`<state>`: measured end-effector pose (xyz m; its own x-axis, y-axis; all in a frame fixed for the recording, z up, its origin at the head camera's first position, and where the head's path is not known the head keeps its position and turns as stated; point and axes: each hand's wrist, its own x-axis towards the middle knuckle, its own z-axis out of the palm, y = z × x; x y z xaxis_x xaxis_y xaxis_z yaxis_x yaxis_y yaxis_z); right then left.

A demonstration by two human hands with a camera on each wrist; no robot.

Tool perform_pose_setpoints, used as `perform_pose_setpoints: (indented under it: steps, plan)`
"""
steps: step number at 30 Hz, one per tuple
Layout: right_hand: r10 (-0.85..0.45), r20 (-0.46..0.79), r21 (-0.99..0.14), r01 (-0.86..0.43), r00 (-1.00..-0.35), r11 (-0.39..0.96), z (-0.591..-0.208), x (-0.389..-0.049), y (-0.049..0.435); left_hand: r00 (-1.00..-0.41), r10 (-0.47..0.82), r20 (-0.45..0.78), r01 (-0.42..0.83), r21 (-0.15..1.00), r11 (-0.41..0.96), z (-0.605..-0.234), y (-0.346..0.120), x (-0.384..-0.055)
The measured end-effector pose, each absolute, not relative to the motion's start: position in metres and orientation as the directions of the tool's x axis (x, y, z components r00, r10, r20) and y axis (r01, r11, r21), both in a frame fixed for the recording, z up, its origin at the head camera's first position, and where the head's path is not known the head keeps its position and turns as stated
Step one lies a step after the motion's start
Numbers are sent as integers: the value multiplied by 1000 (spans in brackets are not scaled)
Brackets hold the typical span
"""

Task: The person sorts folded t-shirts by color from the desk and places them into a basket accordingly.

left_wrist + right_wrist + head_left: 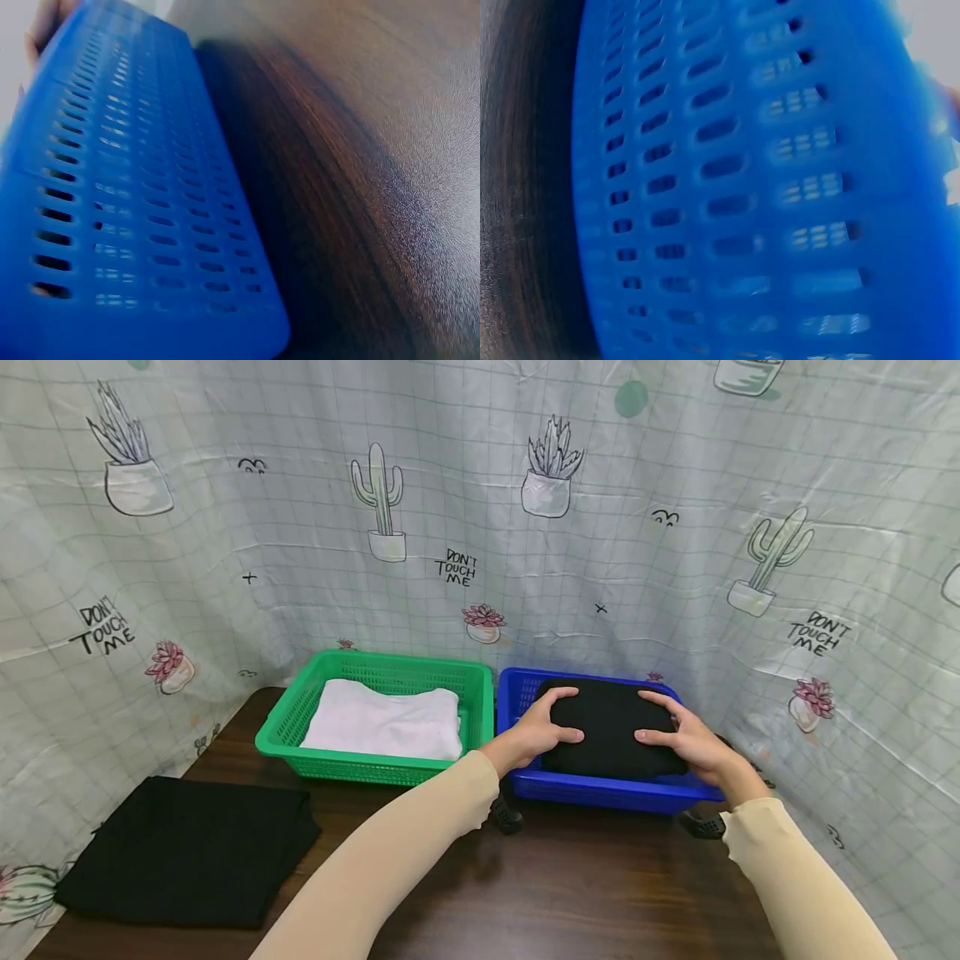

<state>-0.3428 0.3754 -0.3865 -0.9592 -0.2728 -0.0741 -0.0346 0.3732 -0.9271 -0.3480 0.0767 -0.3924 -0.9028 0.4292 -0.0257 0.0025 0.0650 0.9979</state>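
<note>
A folded black cloth lies in the blue basket at the right in the head view. My left hand rests on the cloth's left side, thumb and index finger extended over its top. On the opposite side, my right hand touches the cloth with thumb and index finger spread. The other fingers are mostly hidden. Both wrist views show the perforated wall of the blue basket close up; the cloth is out of sight there.
To the left of the blue basket stands a green basket with a folded white cloth in it. Another folded black cloth lies on the dark wooden table at the left. A patterned curtain hangs behind the baskets.
</note>
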Motion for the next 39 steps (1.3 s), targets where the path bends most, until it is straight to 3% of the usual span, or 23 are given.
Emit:
perform_pose_setpoints:
  steps: [20,39]
  plan:
    - [-272,-124,-868,-29,-954,496,-414,-370,378,-920,360,-153,-90,978,187,-406,90,-373]
    - [-271,-200,-775,-17,-941,632,-419,-370,377,-904,346,-250,-158,949,272,-403,91,-369]
